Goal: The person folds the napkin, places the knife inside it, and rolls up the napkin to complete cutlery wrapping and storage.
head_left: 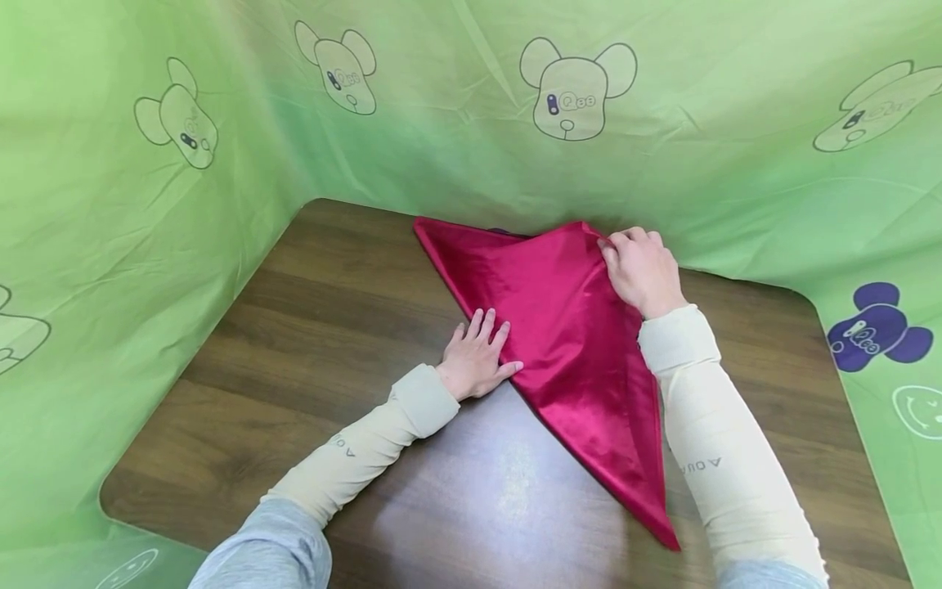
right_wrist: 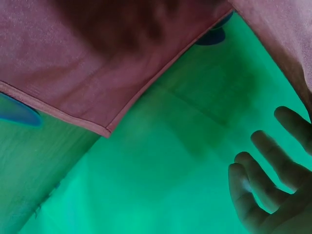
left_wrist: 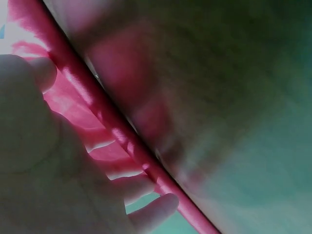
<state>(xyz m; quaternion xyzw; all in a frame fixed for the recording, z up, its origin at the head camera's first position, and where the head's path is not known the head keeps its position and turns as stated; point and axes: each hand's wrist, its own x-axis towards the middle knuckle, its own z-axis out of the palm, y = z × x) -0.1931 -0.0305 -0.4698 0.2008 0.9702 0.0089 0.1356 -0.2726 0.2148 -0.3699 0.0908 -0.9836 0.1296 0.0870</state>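
A shiny crimson cloth, folded into a rough triangle, lies across the back middle of the wooden table. My left hand rests flat with spread fingers over its long folded edge. That rolled edge runs beneath the fingers in the left wrist view. At the cloth's back right, my right hand pinches the raised edge near the top corner. In the right wrist view the cloth hangs with a hemmed corner pointing down. The other fingers of the right hand are loosely spread there, and the thumb is hidden.
The brown wooden table has rounded corners. A green curtain printed with mouse heads stands at its back and sides. A dark blue patch shows beside the cloth's edge in the right wrist view.
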